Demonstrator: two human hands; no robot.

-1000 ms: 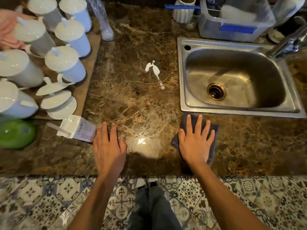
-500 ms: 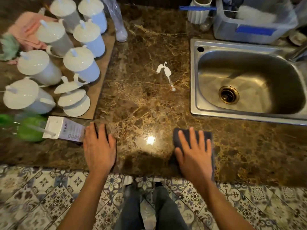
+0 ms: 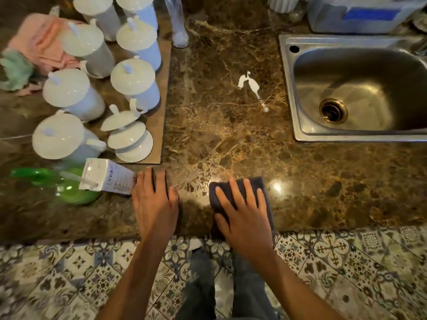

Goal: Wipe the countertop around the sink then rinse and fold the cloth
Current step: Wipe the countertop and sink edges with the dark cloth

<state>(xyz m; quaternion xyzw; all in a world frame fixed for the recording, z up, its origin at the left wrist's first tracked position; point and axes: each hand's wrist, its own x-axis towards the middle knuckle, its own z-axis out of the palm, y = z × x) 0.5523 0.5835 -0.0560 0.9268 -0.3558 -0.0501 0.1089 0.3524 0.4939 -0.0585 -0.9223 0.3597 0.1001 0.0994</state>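
Wiping is judged under way: the right hand (image 3: 242,212), fingers spread flat, is pressing the cloth (image 3: 238,187) at the surface's front edge, the left hand (image 3: 154,202) resting open, empty; white spill (image 3: 250,85) remaining, rinsing and folding outstanding.

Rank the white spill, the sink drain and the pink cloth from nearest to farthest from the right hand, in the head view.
From the right hand:
1. White spill, on the countertop, above the hand.
2. Sink drain, in the basin, up and right.
3. Pink cloth, far upper left behind the lidded cups.
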